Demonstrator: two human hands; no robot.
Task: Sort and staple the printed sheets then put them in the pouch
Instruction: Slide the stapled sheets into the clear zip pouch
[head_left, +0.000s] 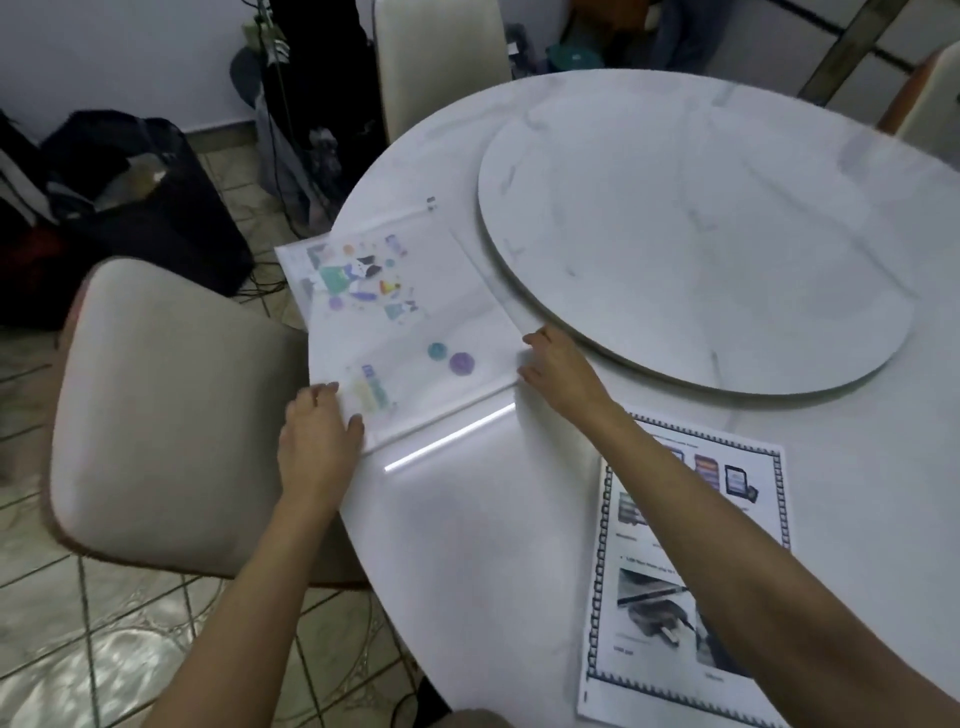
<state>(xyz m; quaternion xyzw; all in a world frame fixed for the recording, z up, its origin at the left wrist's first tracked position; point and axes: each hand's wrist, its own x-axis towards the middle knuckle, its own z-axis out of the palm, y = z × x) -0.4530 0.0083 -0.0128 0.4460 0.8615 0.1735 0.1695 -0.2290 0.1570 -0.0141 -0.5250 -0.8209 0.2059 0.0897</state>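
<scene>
A translucent pouch (415, 317) with colourful cartoon prints lies on the left part of the round white table (467, 545), its far corner hanging over the table edge. White sheets show through it. My left hand (317, 436) grips the pouch's near left corner. My right hand (558, 366) pinches its near right corner beside the turntable. A zip slider (430, 203) sits at the pouch's far end. A printed sheet set (685, 587) with a chain border and pictures lies flat under my right forearm.
A large round turntable (701, 244) fills the table's middle. A beige chair (171, 415) stands at the left edge, another chair back (439, 62) at the far side. Black bags (130, 208) and cables lie on the tiled floor.
</scene>
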